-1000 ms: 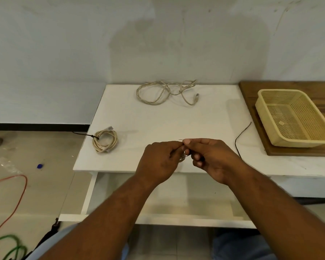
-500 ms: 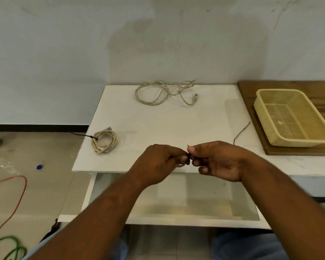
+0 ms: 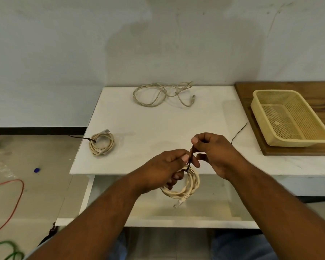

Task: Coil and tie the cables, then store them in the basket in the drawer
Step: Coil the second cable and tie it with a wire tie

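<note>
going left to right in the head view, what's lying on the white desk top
tied cable coil → loose cable → spare black tie → basket on the wooden board. Left out: the held coil and its tie, which overlap the loose cable's span.

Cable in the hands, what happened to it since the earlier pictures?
The right hand rose, drawing the dark tie up; both hands pinch it. The coiled cable, hidden before, now hangs below the left hand. The tied coil, loose cable and basket stayed put.
</note>
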